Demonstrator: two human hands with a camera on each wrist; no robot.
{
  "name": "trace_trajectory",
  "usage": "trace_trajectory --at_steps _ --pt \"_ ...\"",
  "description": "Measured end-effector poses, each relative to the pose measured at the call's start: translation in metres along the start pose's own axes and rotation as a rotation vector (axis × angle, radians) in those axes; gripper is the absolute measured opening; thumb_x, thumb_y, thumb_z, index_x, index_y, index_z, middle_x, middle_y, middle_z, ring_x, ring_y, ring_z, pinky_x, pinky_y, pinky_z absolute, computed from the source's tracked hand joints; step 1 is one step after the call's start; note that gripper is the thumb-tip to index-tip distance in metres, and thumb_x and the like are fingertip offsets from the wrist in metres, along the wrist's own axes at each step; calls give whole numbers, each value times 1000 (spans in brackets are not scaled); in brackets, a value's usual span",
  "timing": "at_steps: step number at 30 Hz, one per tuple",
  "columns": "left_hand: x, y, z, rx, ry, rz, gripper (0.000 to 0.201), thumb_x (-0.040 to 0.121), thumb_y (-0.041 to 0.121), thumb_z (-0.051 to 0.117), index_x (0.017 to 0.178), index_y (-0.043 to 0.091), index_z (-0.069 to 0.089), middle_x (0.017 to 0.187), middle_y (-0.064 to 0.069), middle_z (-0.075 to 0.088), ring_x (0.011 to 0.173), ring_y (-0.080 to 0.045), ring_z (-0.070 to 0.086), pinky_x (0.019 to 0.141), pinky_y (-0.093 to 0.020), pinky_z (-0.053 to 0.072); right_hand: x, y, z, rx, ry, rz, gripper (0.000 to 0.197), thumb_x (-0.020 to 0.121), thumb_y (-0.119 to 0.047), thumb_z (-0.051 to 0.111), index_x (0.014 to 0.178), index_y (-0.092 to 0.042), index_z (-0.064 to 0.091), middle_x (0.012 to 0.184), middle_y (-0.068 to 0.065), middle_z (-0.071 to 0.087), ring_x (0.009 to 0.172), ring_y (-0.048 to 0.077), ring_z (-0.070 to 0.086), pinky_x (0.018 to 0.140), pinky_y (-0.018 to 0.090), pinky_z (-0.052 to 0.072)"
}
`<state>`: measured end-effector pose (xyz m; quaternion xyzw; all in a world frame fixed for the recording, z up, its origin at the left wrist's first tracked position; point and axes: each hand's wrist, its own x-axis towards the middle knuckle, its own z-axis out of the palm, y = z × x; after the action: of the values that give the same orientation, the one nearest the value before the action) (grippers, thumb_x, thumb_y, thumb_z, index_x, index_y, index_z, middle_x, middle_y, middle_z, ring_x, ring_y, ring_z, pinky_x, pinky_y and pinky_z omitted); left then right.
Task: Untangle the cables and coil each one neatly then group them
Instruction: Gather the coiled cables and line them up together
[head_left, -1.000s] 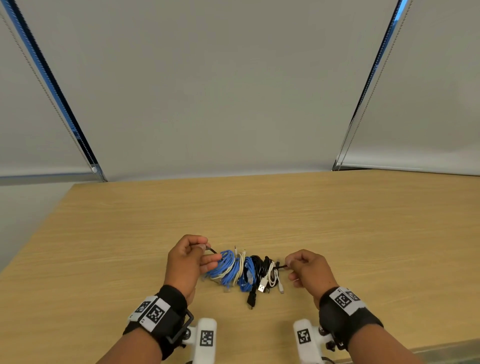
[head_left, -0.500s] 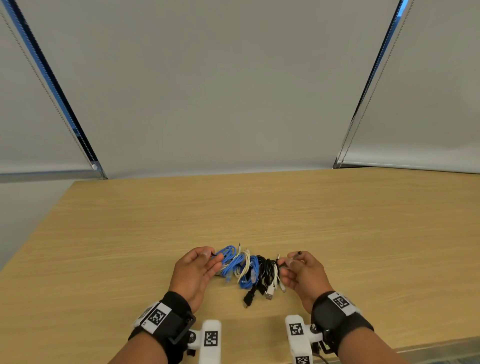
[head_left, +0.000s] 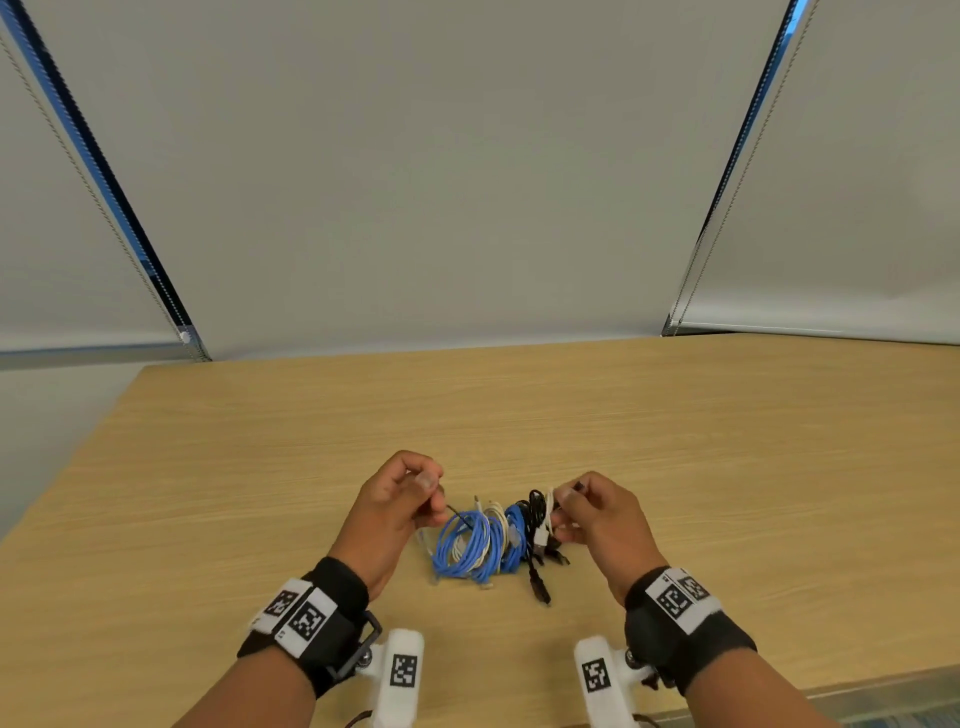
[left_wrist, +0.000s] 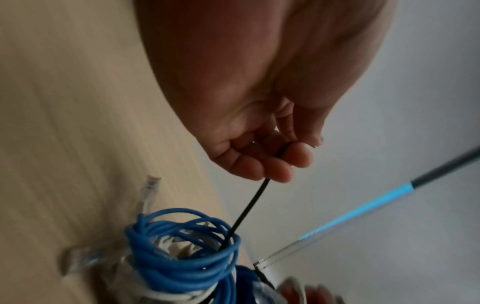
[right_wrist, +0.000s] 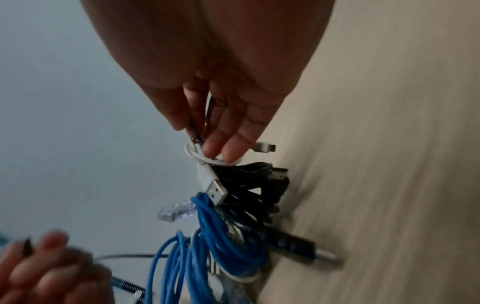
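A bundle of coiled cables lies between my hands on the wooden table (head_left: 727, 467): blue coils (head_left: 465, 545), a white coil (head_left: 493, 525) and black cables (head_left: 535, 540). A thin black tie (head_left: 460, 517) runs through the coils. My left hand (head_left: 428, 493) pinches one end of the tie (left_wrist: 249, 207) just above the blue coil (left_wrist: 182, 265). My right hand (head_left: 566, 501) pinches the other end, and its fingertips (right_wrist: 221, 148) touch a small white cable loop (right_wrist: 207, 170) above the black cables (right_wrist: 249, 185). A black plug (head_left: 540, 592) trails onto the table.
Bare wood stretches around the bundle on all sides. Closed roller blinds (head_left: 467, 182) stand behind the table's far edge. The near table edge (head_left: 857, 691) runs just below my wrists.
My hands pressed in against the bundle half a second ago. Now both have risen and drawn a little apart, pulling the black tie taut through the coils.
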<state>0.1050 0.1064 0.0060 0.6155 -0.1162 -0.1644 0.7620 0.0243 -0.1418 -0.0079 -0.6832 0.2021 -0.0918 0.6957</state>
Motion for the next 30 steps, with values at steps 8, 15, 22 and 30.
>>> trace_trajectory --at_steps 8,15,22,30 --pt "1 9 32 167 -43 75 11 101 -1 53 104 5 62 98 -13 77 86 -27 74 79 -31 59 -2 -20 21 -6 -109 -117 9 88 -4 74 95 -6 68 81 14 70 72 21 69 71 32 60" --pt "0 9 48 387 -12 55 12 94 5 65 89 16 65 83 -3 78 66 -15 68 66 -28 56 -8 -29 31 -208 -169 -234 14 92 -9 69 94 -23 73 83 2 74 70 16 71 72 29 60" --pt "-3 13 54 460 31 97 18 91 6 69 82 21 68 76 0 75 60 -7 64 61 -21 53 -12 -34 34 -236 -188 -270 17 93 -9 68 94 -25 74 83 -3 75 70 13 71 69 23 57" --pt "-5 16 53 486 39 101 16 91 5 70 83 19 69 74 1 75 59 -8 63 61 -21 53 -14 -35 36 -211 -167 -264 16 92 -9 69 94 -24 74 82 1 74 69 14 71 68 24 57"
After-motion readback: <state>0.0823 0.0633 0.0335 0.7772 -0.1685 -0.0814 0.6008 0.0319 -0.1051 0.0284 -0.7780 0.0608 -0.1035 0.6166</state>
